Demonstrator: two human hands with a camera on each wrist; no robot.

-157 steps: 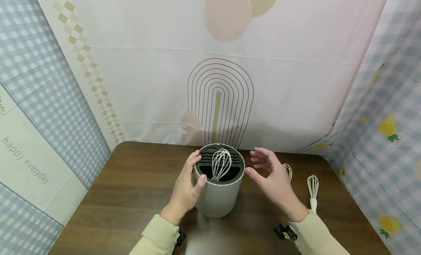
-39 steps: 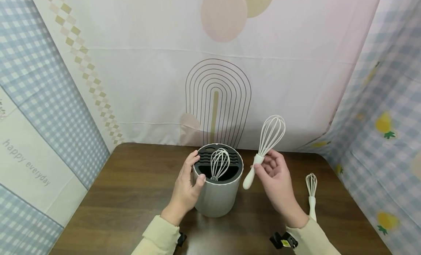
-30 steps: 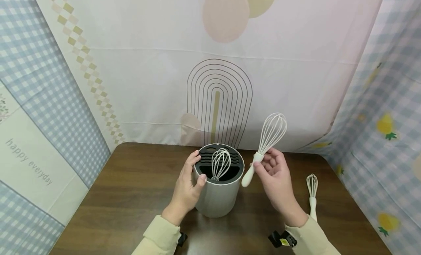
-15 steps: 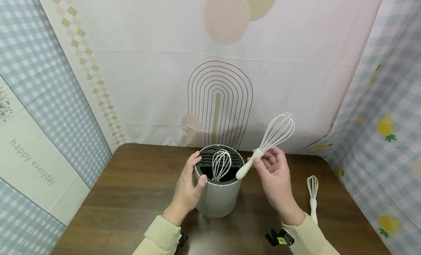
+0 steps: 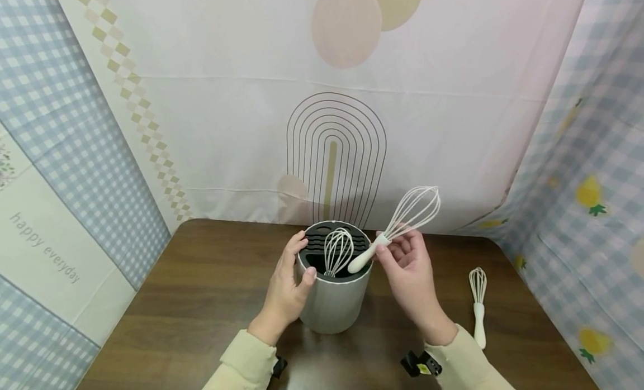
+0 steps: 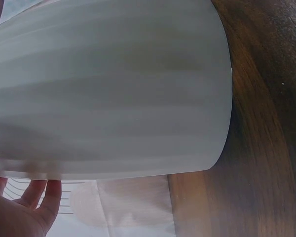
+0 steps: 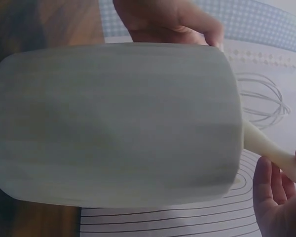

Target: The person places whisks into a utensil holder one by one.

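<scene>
A grey cylindrical utensil holder (image 5: 332, 306) with a black slotted top stands upright on the table. My left hand (image 5: 284, 286) holds its left side, thumb at the front of the rim and fingers behind. One white whisk (image 5: 329, 271) sits in the large front opening, wires up. Between thumb and fingers, my right hand (image 5: 410, 275) pinches a second whisk (image 5: 364, 258) near the top of its handle. That whisk tilts, wires up and to the right, its handle end over the opening's right part. In the right wrist view the handle (image 7: 269, 144) partly disappears behind the holder's rim.
A third white whisk (image 5: 479, 317) lies on the wooden table (image 5: 211, 300) at the right, wires pointing away. Behind the table hangs a pale patterned cloth (image 5: 226, 133); checked cloths hang at both sides.
My right hand took up the whisk that lay behind it, then brought it left and tilted its handle over the holder's opening. My left hand has stayed on the holder.
</scene>
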